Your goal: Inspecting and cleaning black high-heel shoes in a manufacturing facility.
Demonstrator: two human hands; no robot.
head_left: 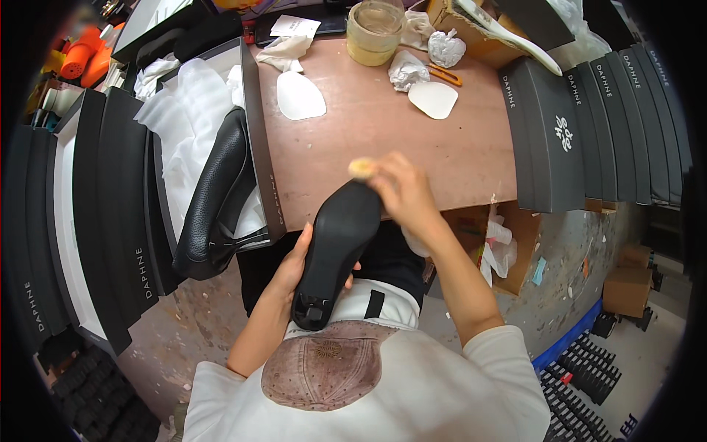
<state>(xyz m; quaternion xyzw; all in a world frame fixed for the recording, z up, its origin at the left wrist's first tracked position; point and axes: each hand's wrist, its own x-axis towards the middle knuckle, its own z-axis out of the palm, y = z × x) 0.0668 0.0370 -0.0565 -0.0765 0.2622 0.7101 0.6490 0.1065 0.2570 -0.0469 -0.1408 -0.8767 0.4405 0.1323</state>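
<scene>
A black shoe [340,236] is held sole up, its toe pointing away from me and its heel close to my lap. My left hand [289,271] wraps around the shoe's sides near the middle, thumb on the left edge and fingertips showing at the right. At the toe, my right hand [403,193] pinches a small yellowish sponge-like piece [361,169]; whether the piece touches the shoe I cannot tell. Another black shoe [213,199] lies on its side in an open box [266,169] at the left, over white tissue paper [188,110].
On the brown tabletop [398,147] lie two white rounded pads [300,96], crumpled paper [445,48] and an orange-handled tool [445,74]. A cloudy jar [374,33] stands at the back. Dark shoe boxes [541,132] line the right; more boxes [121,199] stand left.
</scene>
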